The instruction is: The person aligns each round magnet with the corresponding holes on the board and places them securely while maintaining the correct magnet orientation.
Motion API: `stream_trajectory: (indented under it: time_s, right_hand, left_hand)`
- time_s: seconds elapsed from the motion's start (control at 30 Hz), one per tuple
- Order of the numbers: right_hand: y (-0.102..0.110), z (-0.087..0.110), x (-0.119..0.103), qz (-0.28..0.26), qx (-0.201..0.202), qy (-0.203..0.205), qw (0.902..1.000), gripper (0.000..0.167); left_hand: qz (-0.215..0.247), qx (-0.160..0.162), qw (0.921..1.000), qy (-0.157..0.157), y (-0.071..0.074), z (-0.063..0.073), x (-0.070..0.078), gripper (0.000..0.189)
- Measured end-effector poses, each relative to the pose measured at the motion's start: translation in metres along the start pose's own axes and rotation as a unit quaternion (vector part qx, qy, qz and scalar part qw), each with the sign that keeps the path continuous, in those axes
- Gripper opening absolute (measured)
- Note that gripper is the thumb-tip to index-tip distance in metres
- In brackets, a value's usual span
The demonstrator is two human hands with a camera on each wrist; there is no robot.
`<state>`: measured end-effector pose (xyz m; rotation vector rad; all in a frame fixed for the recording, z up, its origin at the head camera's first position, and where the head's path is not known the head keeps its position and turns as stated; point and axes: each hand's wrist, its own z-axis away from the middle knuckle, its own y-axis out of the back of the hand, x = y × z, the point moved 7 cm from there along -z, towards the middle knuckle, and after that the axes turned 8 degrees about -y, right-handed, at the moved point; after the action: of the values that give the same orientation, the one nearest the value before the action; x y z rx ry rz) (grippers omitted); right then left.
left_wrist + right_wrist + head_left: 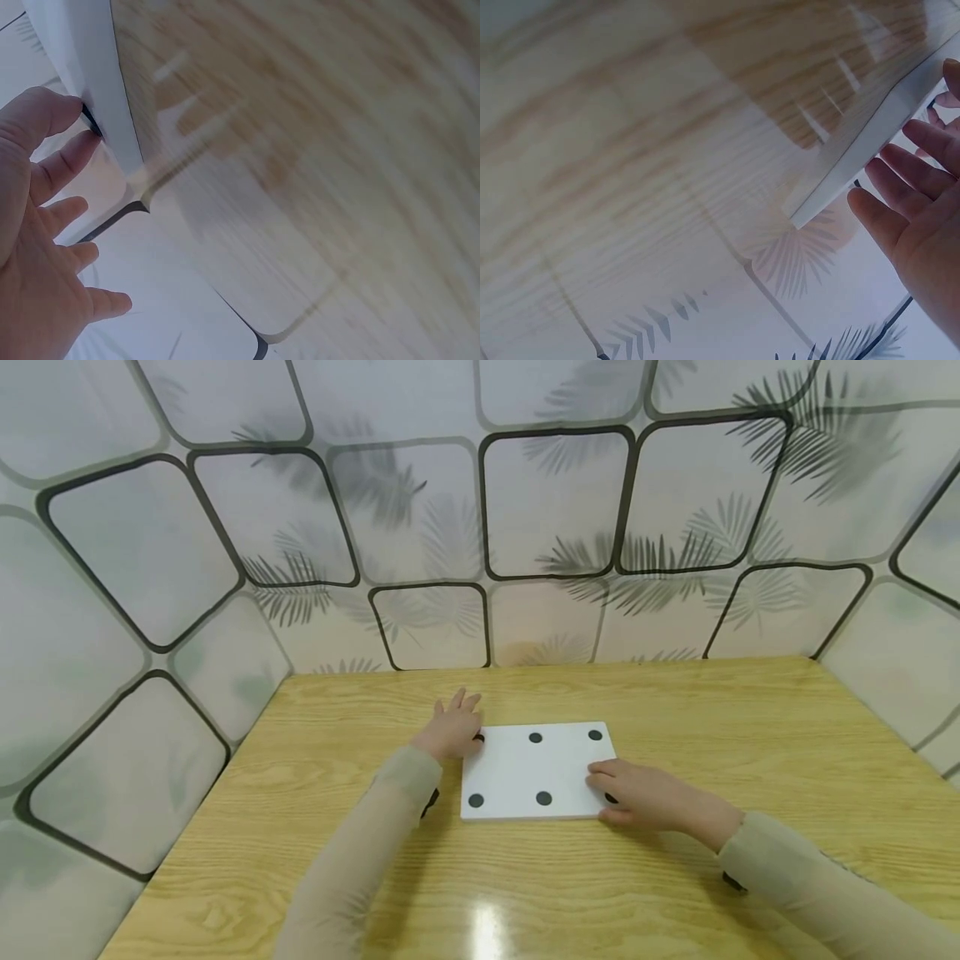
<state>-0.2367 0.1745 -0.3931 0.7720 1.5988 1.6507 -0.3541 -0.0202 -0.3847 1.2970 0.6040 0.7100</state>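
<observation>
A flat white board (517, 772) bearing several black discs in two rows lies on the wooden table. At its far left corner is my left hand (452, 731), thumb and index finger pinching a black disc (91, 118). The other fingers of that hand spread out beyond the board's edge. My right hand (648, 793) rests over the near right corner, its fingers (915, 169) extended across the top. Its thumb lies by the near edge and partly covers another black disc (611, 798).
The wooden table (337, 877) is glossy and reflects the light at the front. Behind it and to both sides stand pale walls (427, 510) patterned with dark rounded outlines and grey leaves. Long sleeves (360, 852) cover both forearms, with a dark strap under each cuff.
</observation>
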Motion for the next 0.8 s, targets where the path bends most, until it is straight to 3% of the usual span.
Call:
stream_trajectory:
  time_s: [0.47,0.8]
  right_hand:
    - [0.0020,0.0010,0.0005,-0.010,-0.013,-0.012,0.9998,0.046]
    - [0.0036,-0.0007,0.0028,-0.029,-0.011,-0.008,0.9995,0.045]
  left_hand:
    - [0.019,0.000,0.9998,0.008,0.0025,0.0028,0.0011,0.019]
    - [0.004,0.000,1.0000,0.005,-0.0006,0.0022,-0.0011,0.021]
